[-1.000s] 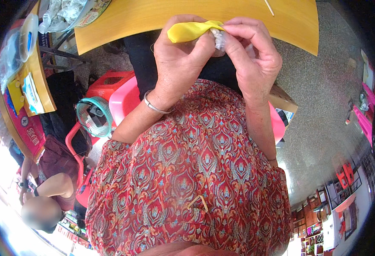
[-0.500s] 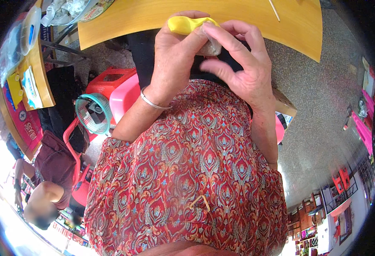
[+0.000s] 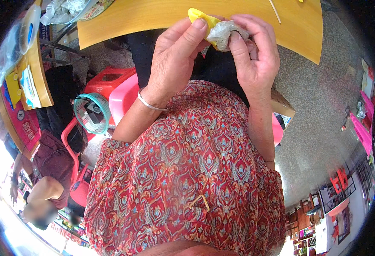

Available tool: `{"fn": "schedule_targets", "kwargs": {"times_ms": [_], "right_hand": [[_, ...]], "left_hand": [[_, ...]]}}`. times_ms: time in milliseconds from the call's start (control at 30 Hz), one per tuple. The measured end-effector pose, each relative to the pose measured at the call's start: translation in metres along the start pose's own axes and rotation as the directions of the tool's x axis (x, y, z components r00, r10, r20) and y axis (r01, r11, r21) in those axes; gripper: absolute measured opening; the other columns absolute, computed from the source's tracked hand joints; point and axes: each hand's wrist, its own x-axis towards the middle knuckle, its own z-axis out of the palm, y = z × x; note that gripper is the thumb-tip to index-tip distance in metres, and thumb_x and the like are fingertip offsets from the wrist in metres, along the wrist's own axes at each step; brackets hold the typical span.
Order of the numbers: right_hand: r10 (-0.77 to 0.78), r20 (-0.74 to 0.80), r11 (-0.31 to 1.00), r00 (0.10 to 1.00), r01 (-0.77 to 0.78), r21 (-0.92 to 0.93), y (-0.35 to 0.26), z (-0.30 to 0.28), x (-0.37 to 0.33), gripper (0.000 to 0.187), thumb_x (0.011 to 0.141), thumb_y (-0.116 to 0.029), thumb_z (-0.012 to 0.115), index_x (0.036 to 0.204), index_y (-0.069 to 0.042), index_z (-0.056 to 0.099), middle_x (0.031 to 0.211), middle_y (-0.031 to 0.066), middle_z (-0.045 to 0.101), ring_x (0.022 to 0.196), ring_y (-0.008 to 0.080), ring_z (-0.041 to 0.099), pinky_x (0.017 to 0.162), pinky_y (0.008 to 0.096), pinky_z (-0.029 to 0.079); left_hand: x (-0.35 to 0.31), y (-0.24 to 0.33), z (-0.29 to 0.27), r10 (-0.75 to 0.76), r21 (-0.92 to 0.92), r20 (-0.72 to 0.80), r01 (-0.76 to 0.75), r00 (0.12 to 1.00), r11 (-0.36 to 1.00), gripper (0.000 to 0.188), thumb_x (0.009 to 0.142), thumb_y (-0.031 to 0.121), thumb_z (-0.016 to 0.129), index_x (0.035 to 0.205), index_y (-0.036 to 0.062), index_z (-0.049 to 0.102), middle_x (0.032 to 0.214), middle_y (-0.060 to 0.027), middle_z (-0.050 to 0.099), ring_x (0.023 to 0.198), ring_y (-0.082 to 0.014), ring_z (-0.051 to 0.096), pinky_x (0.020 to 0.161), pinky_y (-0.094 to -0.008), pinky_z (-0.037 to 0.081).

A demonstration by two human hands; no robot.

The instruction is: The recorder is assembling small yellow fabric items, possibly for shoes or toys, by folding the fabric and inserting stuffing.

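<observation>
Above my lap, close to the table's near edge, I hold a smooth, soft-looking yellow piece [image 3: 198, 16] whose exact kind I cannot make out. My left hand [image 3: 174, 55] is closed on it, the thumb pressing its side. A crumpled clear plastic wrapper [image 3: 221, 35] sits against the yellow piece. My right hand [image 3: 258, 55] has its fingers curled round the wrapper, with the thumb on the front. Part of the yellow piece is hidden behind the wrapper and fingers.
Ahead lies a yellow wooden table [image 3: 153, 21] with a thin stick [image 3: 275, 11] on it. Bagged items fill a clear tub [image 3: 74, 10] at the far left. Beside my left arm are a red stool [image 3: 108, 79] and a teal basket [image 3: 87, 123]. Another person [image 3: 46, 187] sits lower left.
The wrapper now shows between my hands, and my right fingers have curled round it. The yellow piece has shifted right and tilted up; my left thumb now presses it.
</observation>
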Motion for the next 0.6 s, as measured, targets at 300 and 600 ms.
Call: {"fn": "schedule_targets", "kwargs": {"times_ms": [300,600], "right_hand": [[-0.346,0.167,0.896,0.923,0.378,-0.233,-0.003,0.0,0.002,0.042,0.067,-0.024,0.08,0.105,-0.011,0.069,0.109,0.0077,0.059,0.09,0.0185,0.059,0.07,0.0267,0.05],[-0.266,0.146,0.924,0.953,0.295,-0.242,-0.007,0.0,0.0,0.031,0.065,-0.015,0.082,0.092,-0.008,0.07,0.109,0.008,0.059,0.091,0.0198,0.061,0.071,0.0287,0.053]], "left_hand": [[-0.003,0.004,0.008,-0.129,-0.209,-0.059,0.114,0.99,0.971,0.043,0.099,0.033,0.044,0.117,-0.0044,0.056,0.108,-0.0119,0.062,0.094,-0.0168,0.062,0.084,-0.028,0.049],[-0.006,0.003,0.009,-0.175,-0.411,-0.068,0.132,0.982,0.902,0.042,0.1,0.031,0.04,0.119,-0.004,0.054,0.116,-0.0141,0.059,0.103,-0.0202,0.06,0.089,-0.0332,0.049]]}}
